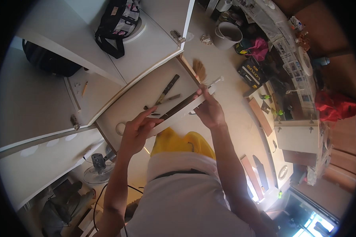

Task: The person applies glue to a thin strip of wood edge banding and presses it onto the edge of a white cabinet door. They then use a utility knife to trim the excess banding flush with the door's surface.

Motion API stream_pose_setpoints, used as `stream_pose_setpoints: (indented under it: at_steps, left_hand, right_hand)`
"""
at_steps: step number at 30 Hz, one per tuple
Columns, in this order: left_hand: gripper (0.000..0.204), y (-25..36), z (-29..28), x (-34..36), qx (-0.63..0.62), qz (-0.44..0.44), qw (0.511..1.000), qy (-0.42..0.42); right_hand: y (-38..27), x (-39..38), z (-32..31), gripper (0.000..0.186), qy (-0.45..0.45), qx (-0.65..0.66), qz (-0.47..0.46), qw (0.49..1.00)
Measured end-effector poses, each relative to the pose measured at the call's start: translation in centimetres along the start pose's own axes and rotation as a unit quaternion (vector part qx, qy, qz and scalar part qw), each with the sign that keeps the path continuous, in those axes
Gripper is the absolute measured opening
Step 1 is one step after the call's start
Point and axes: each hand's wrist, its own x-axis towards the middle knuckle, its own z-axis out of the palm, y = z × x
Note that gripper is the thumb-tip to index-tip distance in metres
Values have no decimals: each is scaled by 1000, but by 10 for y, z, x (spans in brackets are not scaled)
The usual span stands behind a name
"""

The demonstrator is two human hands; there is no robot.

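Note:
Between my two hands is a long, narrow strip of board (174, 120), white on one face and dark brown along the edge. My left hand (136, 132) grips its near left end, thumb and fingers on either side. Near the other end my right hand (209, 110) holds it, fingers curled round the edge. The strip is tilted, rising to the right. Behind it, on a pale flat panel (140, 89), lie a dark-handled hammer (167, 90) and a small flat tool (172, 97). A roll of tape (121, 128) rests by my left wrist.
An open white cabinet with a patterned bag (118, 25) and a dark bag (51, 59) stands at the left. A fan (97, 170) is below it. On the floor at the right are a grey bucket (228, 34), a broom head (199, 70), a black box (252, 74) and brown boards (261, 116).

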Motion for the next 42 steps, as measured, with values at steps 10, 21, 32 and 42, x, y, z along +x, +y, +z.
stream_pose_setpoints:
  at_steps: [10,21,32,42]
  left_hand:
    - [48,22,124,-19,204,54,965,157]
    - [36,-45,159,-60,359,103,898,232]
    - [33,-13,205,-49,316,168,915,183]
    - [29,-5,229,-55,345,181,902,187]
  right_hand:
    - [-50,-91,-3,21,12,-75,-26,997]
    - [-113,-213,-54,35,17,-165,-151,975]
    - [-141,-291,-81,37,50,-102,-260,959]
    - [-142,-322,-76,29,84,-234,-189,950]
